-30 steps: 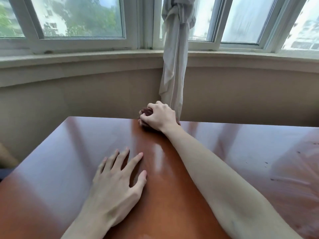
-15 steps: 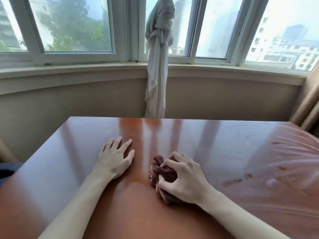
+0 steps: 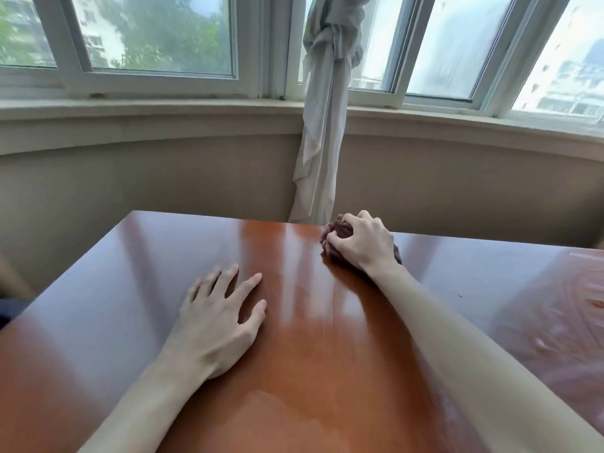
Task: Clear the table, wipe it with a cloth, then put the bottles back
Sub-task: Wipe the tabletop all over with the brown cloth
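Right hand [image 3: 361, 245], gripping the bunched cloth [image 3: 336, 231], has pushed back out to the table's [image 3: 137, 289] far edge; left hand [image 3: 217, 317] stays flat, fingers spread.

Cloth [image 3: 336, 235]: mostly hidden under right hand [image 3: 362, 245]; size, shape unclear.
Table [image 3: 327, 371]: near edge, right side cut off by frame.
Curtain [image 3: 322, 125]: top cut off.
Both forearms: cut off at bottom edge.
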Demonstrator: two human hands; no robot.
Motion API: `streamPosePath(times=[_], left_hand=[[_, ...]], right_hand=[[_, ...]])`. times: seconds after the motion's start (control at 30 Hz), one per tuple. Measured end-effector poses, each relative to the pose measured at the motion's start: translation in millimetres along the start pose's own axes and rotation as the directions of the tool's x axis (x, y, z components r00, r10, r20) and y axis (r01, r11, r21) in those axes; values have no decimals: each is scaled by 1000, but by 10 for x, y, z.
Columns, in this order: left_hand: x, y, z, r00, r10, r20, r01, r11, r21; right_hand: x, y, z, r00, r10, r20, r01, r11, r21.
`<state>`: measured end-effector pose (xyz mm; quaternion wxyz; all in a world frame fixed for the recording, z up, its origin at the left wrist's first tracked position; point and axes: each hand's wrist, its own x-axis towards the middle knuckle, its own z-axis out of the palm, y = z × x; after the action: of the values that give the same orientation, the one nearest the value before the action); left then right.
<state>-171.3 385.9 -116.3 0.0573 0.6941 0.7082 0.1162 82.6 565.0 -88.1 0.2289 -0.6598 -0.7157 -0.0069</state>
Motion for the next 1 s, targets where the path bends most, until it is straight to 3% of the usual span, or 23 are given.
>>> streamPosePath(times=[0.2, 0.37, 0.47, 0.6, 0.73, 0.9, 1.0], left_hand=[[-284, 283, -227, 997, 74, -4, -71, 973, 219], [-1417, 444, -287, 971, 188, 146, -198, 979, 56], [-2131, 426, -289, 975, 196, 106, -200, 980, 20], [-2644, 323, -320, 991, 132, 5, -132, 991, -5], [-2784, 260, -266, 995, 98, -24, -99, 994, -53], [-2811, 290, -271, 994, 99, -36, -101, 993, -60], [-2807, 281, -280, 995, 95, -32, -97, 994, -60]], right_hand=[[-1625, -137, -613, 988, -125, 87, 121, 991, 49], [-3277, -229, -1201, 977, -212, 27, 209, 975, 72], [-4115, -261, -1492, 965, -259, 24, 255, 960, 117], [-3905, -292, -1518, 980, -196, -26, 197, 973, 121], [-3587, -564, -1371, 999, -37, 17, 36, 998, 44], [-4448, -659, -1533, 986, -168, -13, 168, 979, 115], [-3941, -639, -1496, 988, -153, -3, 153, 984, 94]])
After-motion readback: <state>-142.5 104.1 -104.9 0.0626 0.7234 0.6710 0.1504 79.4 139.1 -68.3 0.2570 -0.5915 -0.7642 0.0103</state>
